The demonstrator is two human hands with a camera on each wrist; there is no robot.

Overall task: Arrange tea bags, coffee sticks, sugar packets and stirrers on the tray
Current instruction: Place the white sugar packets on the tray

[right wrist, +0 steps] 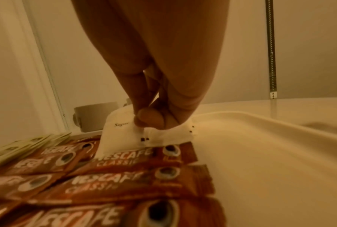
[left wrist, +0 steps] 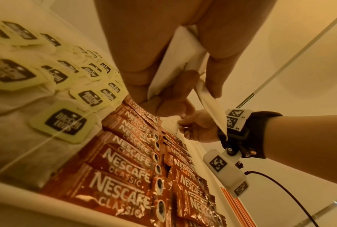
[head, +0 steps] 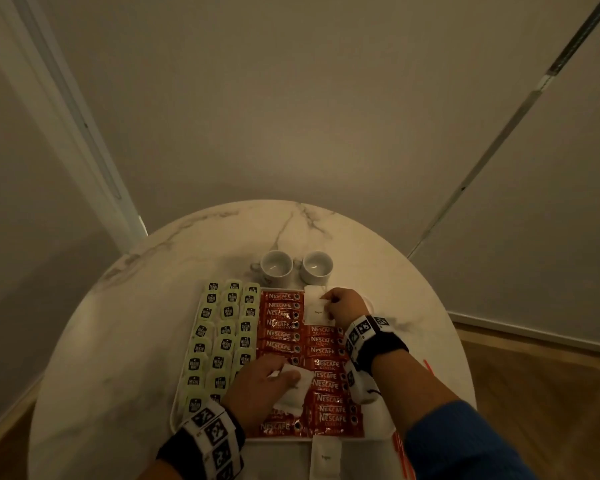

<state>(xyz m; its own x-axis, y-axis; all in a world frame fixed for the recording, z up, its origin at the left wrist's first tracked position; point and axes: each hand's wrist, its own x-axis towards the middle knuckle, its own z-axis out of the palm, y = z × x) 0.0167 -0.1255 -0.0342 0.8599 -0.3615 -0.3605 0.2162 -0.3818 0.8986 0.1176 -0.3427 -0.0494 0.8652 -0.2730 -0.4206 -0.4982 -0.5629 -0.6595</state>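
Nearest on the round white marble surface (head: 125, 327), one white paper sugar packet (head: 324, 457) lies just off the near rim of the white rectangular tray (head: 174, 415), with thin orange stirrers (head: 400, 455) to its right. On the tray, the left hand (head: 257, 388) has its grip pinched on several white sugar packets (head: 293, 393) above two columns of red Nescafé coffee sticks (head: 328, 386). Pale green tea bags (head: 219, 344) fill three left columns. Farther right, the right hand (head: 343, 304) pinches another sugar packet (head: 315, 308). Two white ceramic cups (head: 276, 266) stand beyond, before beige walls.

2 white cups (head: 296, 268) side by side on round marble table (head: 125, 327), w/ wall (head: 291, 98) behind, wood floor (head: 541, 382).
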